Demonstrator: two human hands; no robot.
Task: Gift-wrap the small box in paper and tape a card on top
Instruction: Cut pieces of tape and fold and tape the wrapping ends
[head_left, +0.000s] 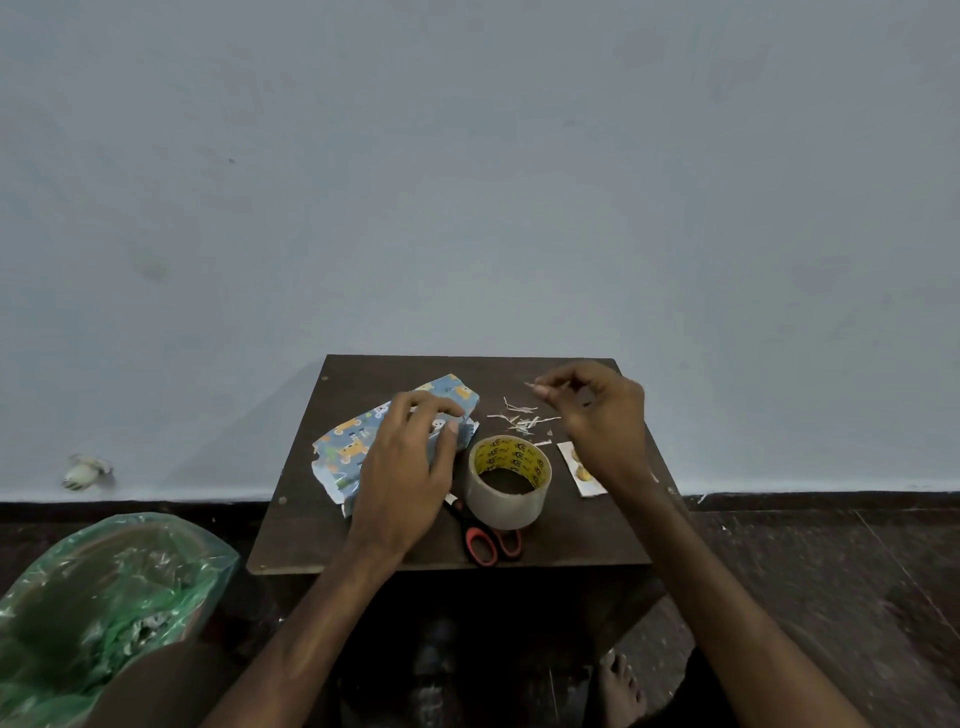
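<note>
At the desk (571, 540), from my remote seat: the small box (452, 397), covered in blue cartoon-print paper (337, 452), lies on the left half of the top. Its long axis runs from near-left to far-right. My left hand (410, 467) grips its right end, fingers (415, 410) curled over the top and thumb against the side. My right hand (597, 415) hangs above the far-right part of the desk, forefinger and thumb pressed together on a thin pale sliver (529, 385); whether it is paper or tape I cannot tell.

The tape roll (506, 483) stands on end between the two hands, just beside the box's right end. The card (579, 467) lies right of the roll, and the right hand is the nearer one to both. The next move probably turns on that: tape and card go leftward onto the box while the left hand steadies it.

More pale scraps (519, 418) litter the desk beyond the roll. Red-handled scissors (485, 543) lie at the near edge, blades tucked behind the roll. My right wrist covers much of the card, so its face is unreadable. The left hand hides the box's end, and I cannot make out whether that fold is sealed.
</note>
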